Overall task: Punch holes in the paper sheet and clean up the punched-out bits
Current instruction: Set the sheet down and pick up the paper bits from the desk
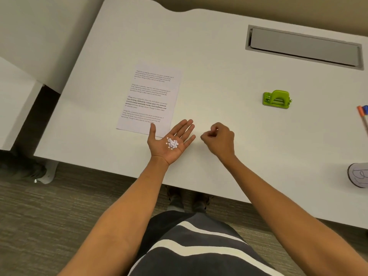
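A printed paper sheet [151, 98] lies flat on the white desk [219, 72], left of centre. My left hand [171, 141] rests palm up over the sheet's near right corner, fingers spread, with a small heap of white punched-out bits [172, 143] in the palm. My right hand [220, 139] hovers just right of it, fingers curled and pinched together; whether a bit is between them cannot be seen. The green hole punch [276, 99] stands well to the right, apart from both hands.
A grey cable-tray lid [304, 47] is set into the desk at the back right. Pens [363, 114] stick in from the right edge, and a round white object [358, 175] sits at the near right. A second desk [23, 46] adjoins on the left.
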Available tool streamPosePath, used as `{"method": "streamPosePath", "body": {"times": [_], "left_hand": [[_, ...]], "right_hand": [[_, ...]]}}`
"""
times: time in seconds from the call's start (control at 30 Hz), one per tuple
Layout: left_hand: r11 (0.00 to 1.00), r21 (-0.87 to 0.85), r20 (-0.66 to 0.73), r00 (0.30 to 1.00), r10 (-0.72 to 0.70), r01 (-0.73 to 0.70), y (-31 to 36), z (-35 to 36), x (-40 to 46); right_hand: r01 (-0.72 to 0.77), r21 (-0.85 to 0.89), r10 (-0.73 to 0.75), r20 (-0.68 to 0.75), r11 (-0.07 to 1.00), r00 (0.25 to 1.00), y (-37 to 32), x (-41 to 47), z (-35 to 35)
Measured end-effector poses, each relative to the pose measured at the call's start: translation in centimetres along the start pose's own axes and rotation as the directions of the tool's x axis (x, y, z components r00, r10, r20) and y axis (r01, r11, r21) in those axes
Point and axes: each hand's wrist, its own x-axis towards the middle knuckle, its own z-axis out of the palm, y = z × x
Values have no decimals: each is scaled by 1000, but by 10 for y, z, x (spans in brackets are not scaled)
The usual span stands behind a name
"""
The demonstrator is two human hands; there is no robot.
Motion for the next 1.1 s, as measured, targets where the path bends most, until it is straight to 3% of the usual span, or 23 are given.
{"method": "streamPosePath", "body": {"times": [0.1, 0.23, 0.33, 0.47, 0.53, 0.63, 0.77, 0.83, 0.93, 1.1], "left_hand": [[999, -17, 13, 999, -38, 38, -8, 5, 7], [993, -26, 93, 989, -114, 117, -25, 16, 18], [988, -23, 134, 979, -151, 156, -31, 22, 23], [991, -23, 79, 988, -133, 135, -32, 29, 26], [989, -45, 69, 988, -138, 142, -34, 31, 26], [993, -2, 69, 990, -121, 121, -36, 37, 23], [995, 100, -117, 993, -17, 29, -28, 37, 20], [993, 120, -170, 985, 34, -13, -21, 33, 15], [987, 147, -212, 973, 93, -62, -10, 28, 6], [980, 153, -202, 967, 156, -127, 4, 22, -9]], "right_hand": [[53, 85, -62, 111, 995, 992, -27, -14, -6], [310, -55, -288, 245, 949, 926, -49, -31, -3], [377, -174, -306, 333, 910, 892, -49, -34, -3], [415, -299, -353, 240, 859, 904, -48, -33, -12], [403, -228, -362, 203, 886, 910, -50, -32, -21], [379, 16, -378, 110, 925, 919, -51, -30, -36], [276, 180, -256, -125, 944, 959, -28, -18, -58], [144, 168, -120, -142, 975, 983, -2, -8, -68], [-10, 44, 13, -60, 999, 998, 38, -3, -71], [6, -130, 7, 97, 991, 995, 68, -7, -43]]}}
